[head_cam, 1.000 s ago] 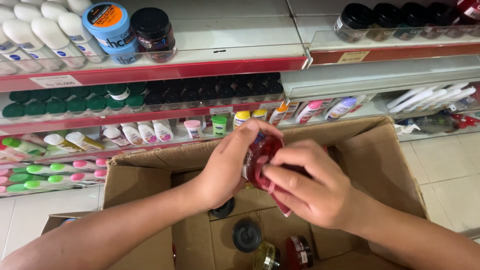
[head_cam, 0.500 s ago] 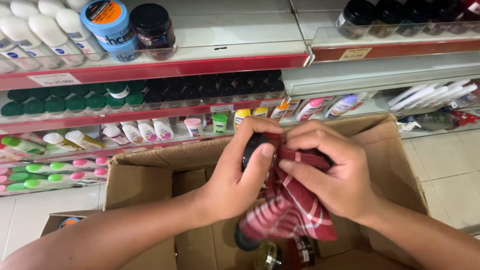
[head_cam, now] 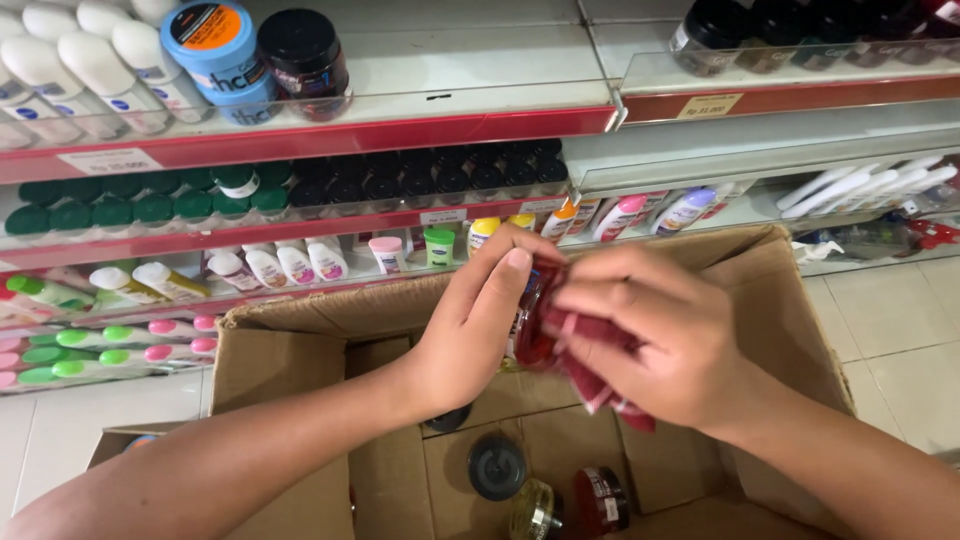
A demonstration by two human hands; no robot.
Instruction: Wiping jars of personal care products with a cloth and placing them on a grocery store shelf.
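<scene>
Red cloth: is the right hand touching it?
Touching. The head view shows the right hand with fingers closed around the red cloth, bunched against a small jar that the left hand grips.

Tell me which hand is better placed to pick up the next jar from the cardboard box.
Probably the left hand. It only steadies the jar, thumb on top. The right hand is full with the red striped cloth. The dark-lidded jar lies below, in the cardboard box.
</scene>
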